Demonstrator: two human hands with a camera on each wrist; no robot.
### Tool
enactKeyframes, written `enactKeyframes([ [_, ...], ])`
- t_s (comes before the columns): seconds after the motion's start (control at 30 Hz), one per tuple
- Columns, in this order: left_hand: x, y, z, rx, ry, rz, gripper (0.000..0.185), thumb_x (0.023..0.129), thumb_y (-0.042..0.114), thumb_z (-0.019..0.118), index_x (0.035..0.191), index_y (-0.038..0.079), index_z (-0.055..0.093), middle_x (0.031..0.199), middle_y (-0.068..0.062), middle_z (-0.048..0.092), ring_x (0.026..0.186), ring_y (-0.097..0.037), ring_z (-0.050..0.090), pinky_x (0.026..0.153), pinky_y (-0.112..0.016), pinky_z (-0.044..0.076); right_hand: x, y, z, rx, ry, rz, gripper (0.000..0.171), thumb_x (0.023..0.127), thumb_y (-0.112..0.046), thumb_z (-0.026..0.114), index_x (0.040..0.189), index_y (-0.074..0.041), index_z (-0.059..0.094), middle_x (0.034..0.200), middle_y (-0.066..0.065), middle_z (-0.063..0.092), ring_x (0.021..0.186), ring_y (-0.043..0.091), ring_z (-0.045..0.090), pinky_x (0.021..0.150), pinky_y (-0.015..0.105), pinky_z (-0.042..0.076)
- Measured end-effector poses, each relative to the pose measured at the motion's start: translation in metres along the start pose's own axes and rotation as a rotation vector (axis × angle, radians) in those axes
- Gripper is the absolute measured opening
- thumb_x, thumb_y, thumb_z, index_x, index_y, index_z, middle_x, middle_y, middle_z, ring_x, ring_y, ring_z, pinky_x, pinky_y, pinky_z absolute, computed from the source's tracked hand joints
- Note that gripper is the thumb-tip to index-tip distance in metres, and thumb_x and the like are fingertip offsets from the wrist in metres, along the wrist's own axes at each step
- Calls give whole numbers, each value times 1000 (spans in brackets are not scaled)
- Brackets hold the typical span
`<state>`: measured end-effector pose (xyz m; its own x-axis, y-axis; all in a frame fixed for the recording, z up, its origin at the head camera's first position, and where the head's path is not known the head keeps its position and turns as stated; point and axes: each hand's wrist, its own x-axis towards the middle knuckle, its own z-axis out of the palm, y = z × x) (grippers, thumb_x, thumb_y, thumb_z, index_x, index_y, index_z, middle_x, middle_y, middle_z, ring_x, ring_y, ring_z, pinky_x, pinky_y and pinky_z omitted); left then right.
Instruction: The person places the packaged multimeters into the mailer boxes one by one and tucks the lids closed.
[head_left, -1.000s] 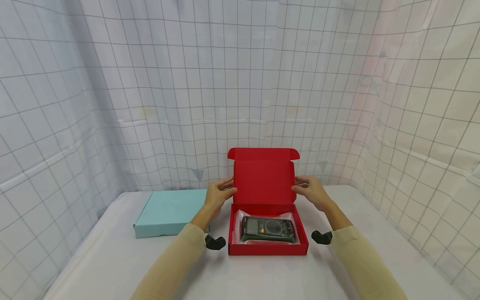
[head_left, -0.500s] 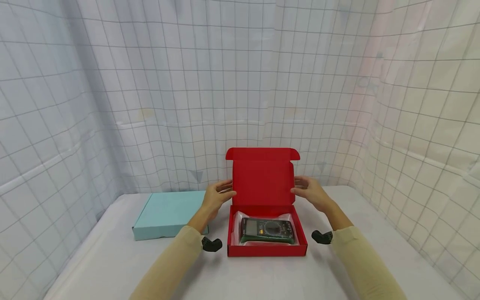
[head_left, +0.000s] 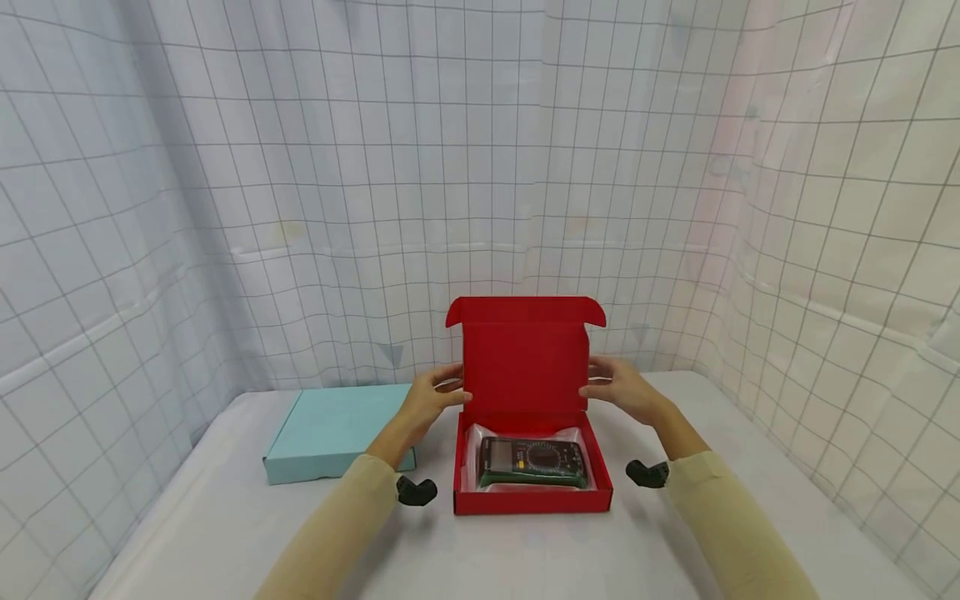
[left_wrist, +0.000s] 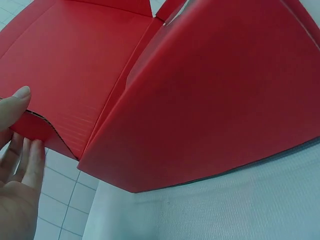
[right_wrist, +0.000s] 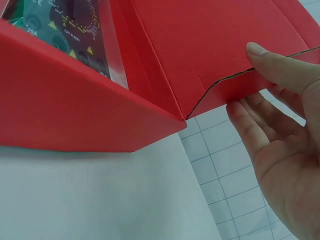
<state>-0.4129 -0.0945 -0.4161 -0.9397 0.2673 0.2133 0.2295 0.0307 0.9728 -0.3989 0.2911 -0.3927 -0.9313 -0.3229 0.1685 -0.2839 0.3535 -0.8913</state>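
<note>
A red cardboard box [head_left: 532, 502] stands on the white table, its lid [head_left: 525, 367] raised at the back. Inside lies a black and green multimeter [head_left: 534, 461] in clear plastic wrapping. My left hand [head_left: 426, 403] pinches the lid's left side edge, thumb on the inner face and fingers behind it. On the opposite side edge my right hand [head_left: 626, 392] grips in the same way. The right wrist view shows the right thumb [right_wrist: 277, 65] over the lid's cut edge and the other fingers beneath. Part of the multimeter's dial face shows there too.
A light blue flat box [head_left: 337, 429] lies closed to the left, beside my left forearm. White grid-patterned curtains [head_left: 495, 167] enclose the table at the back and sides. A black wrist device [head_left: 416, 492] hangs below each forearm.
The lid has tipped slightly toward me, its top flap and tabs looking wider. Both hands have stayed on its side edges and sunk a little with it.
</note>
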Motion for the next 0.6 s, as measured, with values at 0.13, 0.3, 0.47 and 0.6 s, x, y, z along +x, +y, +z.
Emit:
enactKeyframes([
  [0.13,-2,-1,-2,12,-27,-9,64,90,8,80,149,6,54,145,-12,57,132,-33,56,107,-50,47,-3,0,-1,-10,-26,-7,71,96,-15,76,155,0,40,143,19,57,131,38,53,101,52,51],
  [0.3,-4,-2,-4,-4,-61,6,65,90,4,80,149,7,53,141,-13,58,130,-36,57,103,-48,51,-5,-2,-3,2,-47,-20,70,95,-13,76,153,3,40,141,21,57,130,40,53,101,53,52],
  [0.47,-5,-3,-6,-16,-87,30,65,90,1,79,149,6,52,140,-14,58,130,-37,57,101,-46,52,-7,0,-5,-2,-46,-11,72,93,-12,78,153,2,40,140,21,59,129,40,55,100,53,52],
  [0.6,-6,-4,-6,-16,-105,45,65,90,1,79,149,5,51,141,-16,57,130,-38,57,101,-46,52,-10,0,-5,-6,-41,-6,72,92,-13,80,152,-1,43,138,18,60,128,38,56,99,52,53],
])
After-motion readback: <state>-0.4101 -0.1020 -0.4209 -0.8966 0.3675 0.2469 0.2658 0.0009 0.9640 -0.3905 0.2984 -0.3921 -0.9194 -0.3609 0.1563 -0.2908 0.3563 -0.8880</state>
